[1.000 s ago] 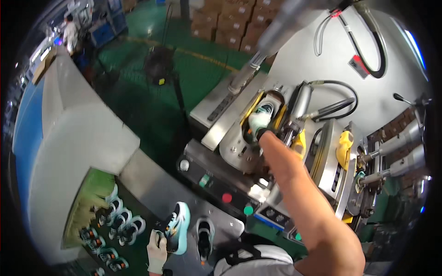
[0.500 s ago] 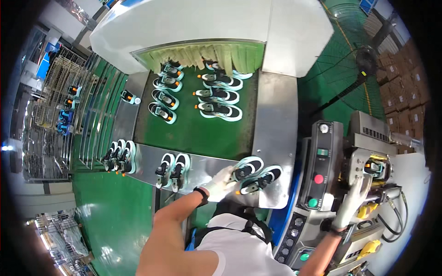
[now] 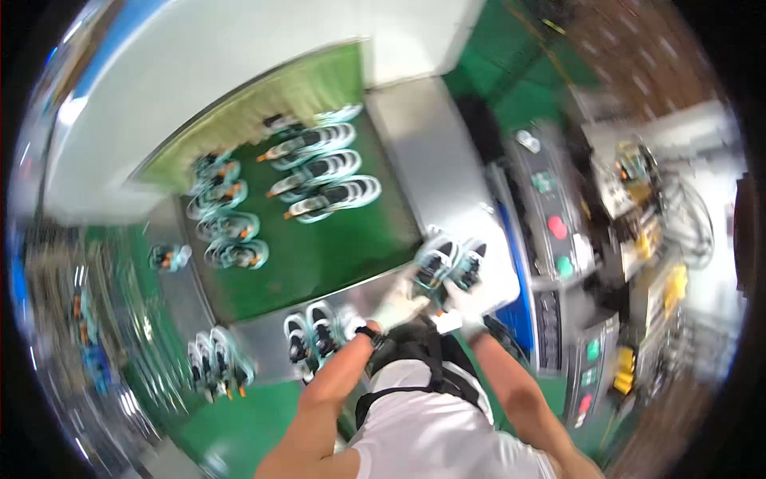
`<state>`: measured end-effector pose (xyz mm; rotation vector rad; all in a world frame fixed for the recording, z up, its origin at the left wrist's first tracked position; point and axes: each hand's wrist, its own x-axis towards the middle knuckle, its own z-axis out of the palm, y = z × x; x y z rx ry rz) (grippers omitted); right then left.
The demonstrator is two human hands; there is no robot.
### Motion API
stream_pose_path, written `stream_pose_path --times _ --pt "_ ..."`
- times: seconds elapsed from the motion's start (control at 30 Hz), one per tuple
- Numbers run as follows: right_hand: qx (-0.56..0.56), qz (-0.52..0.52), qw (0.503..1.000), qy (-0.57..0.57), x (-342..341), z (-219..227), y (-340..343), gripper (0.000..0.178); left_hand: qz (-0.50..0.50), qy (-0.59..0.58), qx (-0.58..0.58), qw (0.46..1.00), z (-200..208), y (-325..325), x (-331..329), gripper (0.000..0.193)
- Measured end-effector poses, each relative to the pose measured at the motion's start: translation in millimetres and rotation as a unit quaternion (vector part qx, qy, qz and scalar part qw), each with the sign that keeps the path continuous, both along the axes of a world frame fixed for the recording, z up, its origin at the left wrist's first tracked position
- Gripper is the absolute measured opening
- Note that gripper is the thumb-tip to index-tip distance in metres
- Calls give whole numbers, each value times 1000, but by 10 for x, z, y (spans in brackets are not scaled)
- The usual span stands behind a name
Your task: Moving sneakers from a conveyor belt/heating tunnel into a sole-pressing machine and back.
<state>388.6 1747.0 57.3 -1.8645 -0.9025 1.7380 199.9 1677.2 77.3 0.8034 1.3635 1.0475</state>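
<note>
A pair of black and white sneakers with mint soles sits at the right end of the metal ledge in front of me. My left hand, in a pale glove, grips the heel end of the left sneaker. Beside it, my gloved right hand closes on the heel of the right sneaker. Blur softens the fingers of both hands. Left of them, more sneakers stand on the ledge, partly behind my left forearm.
Two columns of sneakers lie on a green conveyor belt beneath a pale strip curtain. Several sneakers stand at the ledge's left corner. To the right is a machine with a control panel; wire racks stand left.
My right hand has left the machine at the right and come to the right sneaker. My left hand stays at the left sneaker. The whole view has turned.
</note>
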Motion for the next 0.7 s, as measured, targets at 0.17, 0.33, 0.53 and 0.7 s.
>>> stream_pose_path --times 0.17,0.33,0.53,0.7 --pt "24 -151 986 -67 -218 -41 60 34 -58 93 -34 993 -62 357 -421 43" --pt "15 -328 931 159 977 972 -588 22 -259 236 59 935 696 570 570 45" --pt "175 -614 747 183 1619 1646 -2242 16 -521 68 25 850 1090 101 1904 58" --pt "253 -799 542 58 1999 2328 -4128 26 -721 -59 116 681 1800 -1031 3438 51"
